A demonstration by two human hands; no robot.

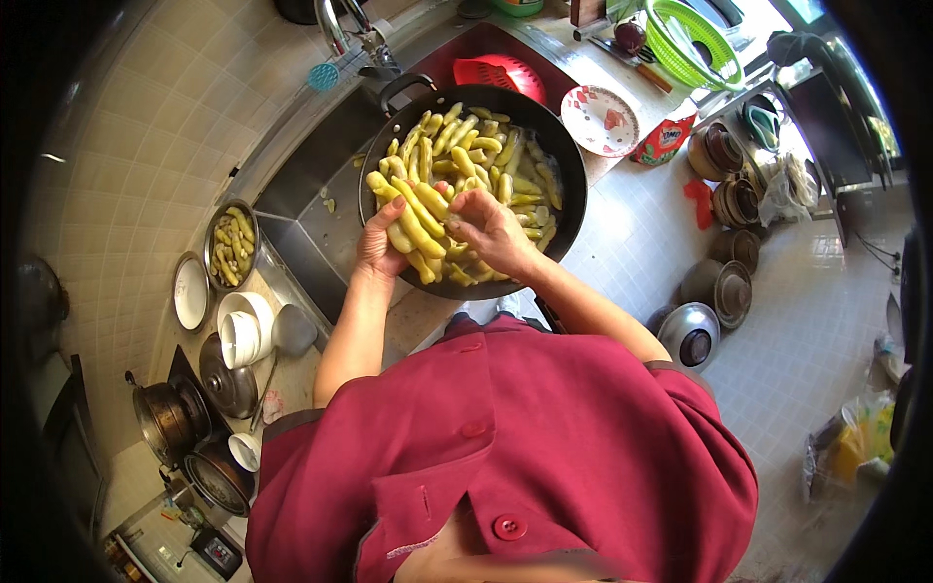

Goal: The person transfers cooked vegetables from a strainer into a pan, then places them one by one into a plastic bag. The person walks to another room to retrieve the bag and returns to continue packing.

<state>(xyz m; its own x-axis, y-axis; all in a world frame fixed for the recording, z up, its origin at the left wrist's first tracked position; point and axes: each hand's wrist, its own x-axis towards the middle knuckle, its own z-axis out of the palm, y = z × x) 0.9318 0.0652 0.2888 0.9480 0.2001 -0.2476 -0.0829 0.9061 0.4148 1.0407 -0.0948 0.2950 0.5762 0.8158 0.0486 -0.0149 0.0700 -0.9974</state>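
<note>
A large dark wok [571, 240] with a loop handle rests over the sink's front edge. It is heaped with yellow-green bean pods [466, 146], wet and partly in cloudy liquid at the right side. Above the near left of the heap, my left hand [380, 244] cradles a bunch of several pods [415, 218], thumb on top. My right hand [490, 227] meets the bunch from the right, its thumb and fingertips pinched at the pod ends. Exactly what sits between those fingertips is partly hidden.
The steel sink [313, 218] with a faucet [375, 47] lies beyond and left. A red colander [503, 73], floral plate [600, 122] and green basket [692, 44] stand behind. Leftward are a bowl of pods [232, 245] and white bowls [240, 339]. Several pots [718, 291] line the floor at right.
</note>
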